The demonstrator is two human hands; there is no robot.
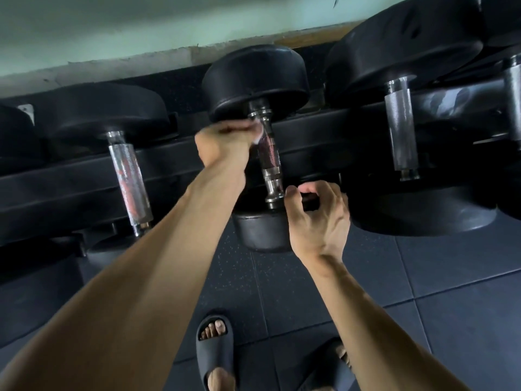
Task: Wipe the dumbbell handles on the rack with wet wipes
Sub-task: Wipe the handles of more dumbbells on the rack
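Around the centre of the frame a black rack [93, 176] runs from left to right, carrying round-headed dumbbells: one at left with a knurled steel handle [129, 176], a larger one at upper right [401, 131], and the middle dumbbell [253, 80] between them. Below lies a dark tiled floor [423, 277], and at the bottom of the frame two feet in dark slides [214, 351] stand on it. The left forearm crosses the lower left and hides part of the rack. The left hand [222, 142] is curled around a white wet wipe [258, 134], pressing it against the upper end of the middle dumbbell's handle [269, 159], just under the far head. The right hand [318, 218] sits at the lower end of that handle, fingers curled over the near head, thumb beside the steel collar; its grasp is partly hidden.
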